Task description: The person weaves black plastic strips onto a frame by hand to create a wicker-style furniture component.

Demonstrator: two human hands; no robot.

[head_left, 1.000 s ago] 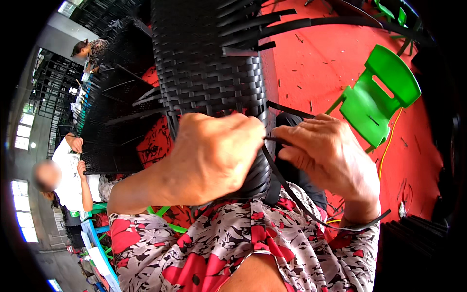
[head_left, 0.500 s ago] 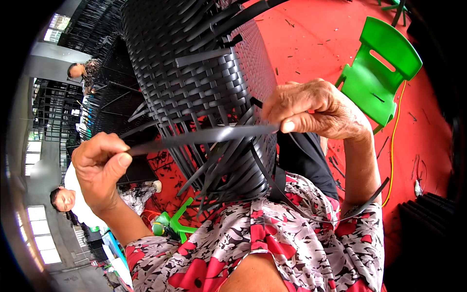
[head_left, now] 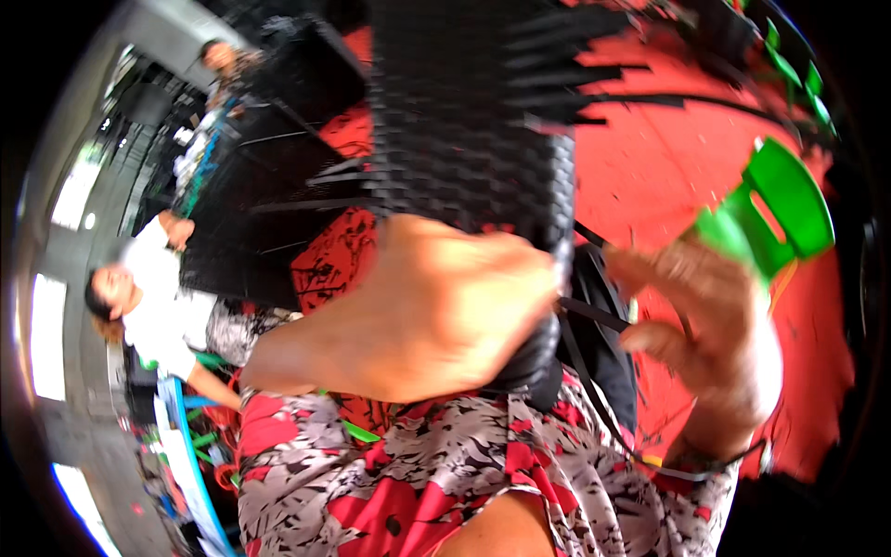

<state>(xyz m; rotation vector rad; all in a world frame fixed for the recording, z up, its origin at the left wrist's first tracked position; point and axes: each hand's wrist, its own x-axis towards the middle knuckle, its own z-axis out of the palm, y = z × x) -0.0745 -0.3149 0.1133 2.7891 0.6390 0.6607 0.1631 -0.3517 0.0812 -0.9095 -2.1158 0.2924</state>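
Observation:
My left hand (head_left: 436, 306), smeared by motion, is closed in front of the woven black furniture piece (head_left: 445, 139). From its fingertips a short length of flat black plastic strip (head_left: 592, 314) sticks out toward my right hand (head_left: 710, 320). The right thumb and fingers are spread apart, the thumb beside the strip's end; blur hides whether they touch. Loose strip ends fan out from the weave's upper right side. Another thin dark strip hangs in a loop below my right hand, across the flowered clothing (head_left: 390, 483).
A green plastic chair (head_left: 789, 209) stands on the red floor (head_left: 650, 176) at the right. To the left sits a person in a white top (head_left: 153, 297), with another person (head_left: 223, 70) farther back. Dark woven panels (head_left: 251, 186) stand between them and me.
My left hand has swung right, across the weave, toward my right hand. The strip stretched between them now shows only a short piece. My right hand has lowered and its fingers have parted; the view has shifted.

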